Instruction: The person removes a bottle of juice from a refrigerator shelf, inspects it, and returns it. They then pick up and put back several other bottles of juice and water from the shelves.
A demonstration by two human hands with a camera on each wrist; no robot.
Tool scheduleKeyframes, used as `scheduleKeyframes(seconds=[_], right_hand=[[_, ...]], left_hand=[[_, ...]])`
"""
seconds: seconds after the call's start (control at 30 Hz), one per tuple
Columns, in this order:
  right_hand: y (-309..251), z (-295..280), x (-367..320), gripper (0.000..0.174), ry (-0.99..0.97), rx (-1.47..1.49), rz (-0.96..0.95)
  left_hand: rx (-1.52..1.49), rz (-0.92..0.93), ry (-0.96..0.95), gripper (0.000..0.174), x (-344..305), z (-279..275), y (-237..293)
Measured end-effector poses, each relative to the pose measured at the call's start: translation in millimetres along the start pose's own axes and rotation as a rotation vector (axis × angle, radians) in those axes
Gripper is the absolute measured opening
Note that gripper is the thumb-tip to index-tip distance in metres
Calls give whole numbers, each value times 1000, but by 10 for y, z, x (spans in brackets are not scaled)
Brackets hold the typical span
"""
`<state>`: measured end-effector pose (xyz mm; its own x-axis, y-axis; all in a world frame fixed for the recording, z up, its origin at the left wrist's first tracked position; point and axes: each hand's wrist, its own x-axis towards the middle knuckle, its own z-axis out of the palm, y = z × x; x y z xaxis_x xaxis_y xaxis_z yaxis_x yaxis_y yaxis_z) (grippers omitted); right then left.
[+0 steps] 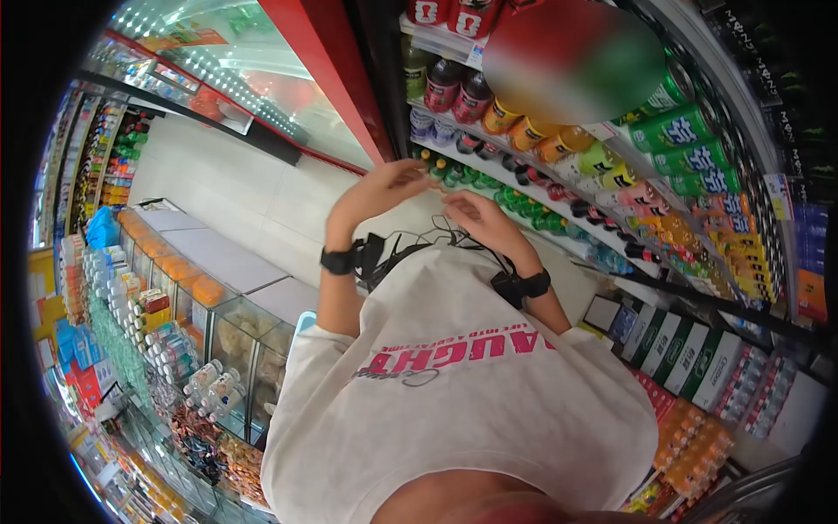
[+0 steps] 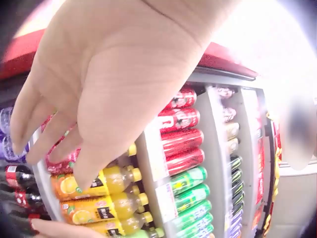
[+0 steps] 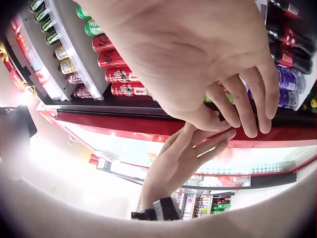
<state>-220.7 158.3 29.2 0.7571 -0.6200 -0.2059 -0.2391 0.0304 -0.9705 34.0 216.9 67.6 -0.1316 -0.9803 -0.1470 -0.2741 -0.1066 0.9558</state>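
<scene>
Both hands are raised in front of the chest in the head view, close together, with nothing in either. The left hand [image 1: 380, 196] has its fingers loosely bent toward the right hand [image 1: 480, 218]. In the left wrist view the left hand [image 2: 114, 84] spreads its fingers in front of orange drink bottles [image 2: 116, 203], which stand behind it on a shelf. The right wrist view has the right hand [image 3: 203, 54] with relaxed, slightly separated fingers, its thumb side overlapping the left hand [image 3: 173, 161]. Black wrist straps [image 1: 340, 260] sit on both wrists.
A drinks shelf [image 1: 602, 131] with rows of bottles and green cans [image 1: 690, 162] rises ahead on the right. A red-framed glass case [image 1: 323, 70] stands ahead on the left. A glass counter [image 1: 236, 323] with goods lies to the left. Stacked cartons [image 1: 690, 358] are at right.
</scene>
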Motion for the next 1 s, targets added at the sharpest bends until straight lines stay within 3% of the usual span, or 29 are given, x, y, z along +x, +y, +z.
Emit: scheduleKeyframes(seconds=[0.1, 0.2, 0.3, 0.57, 0.83, 1.0], right_hand=[[-42, 131, -31, 27, -2, -26, 41], [-67, 279, -15, 30, -48, -76, 85], [-87, 383, -37, 30, -78, -100, 127], [-167, 406, -221, 29, 15, -38, 122], [-188, 59, -161, 26, -8, -60, -26], [-26, -423, -193, 25, 87, 15, -107]], left_hand=[[-10, -10, 230, 39, -441, -125, 39], [-35, -87, 443, 40, -776, -226, -279], [-59, -197, 527, 42, -1043, -255, -663], [-68, -243, 469, 44, -1147, -218, -904], [94, -242, 399, 46, -896, -45, -392], [240, -260, 190, 43, -507, 253, -165]])
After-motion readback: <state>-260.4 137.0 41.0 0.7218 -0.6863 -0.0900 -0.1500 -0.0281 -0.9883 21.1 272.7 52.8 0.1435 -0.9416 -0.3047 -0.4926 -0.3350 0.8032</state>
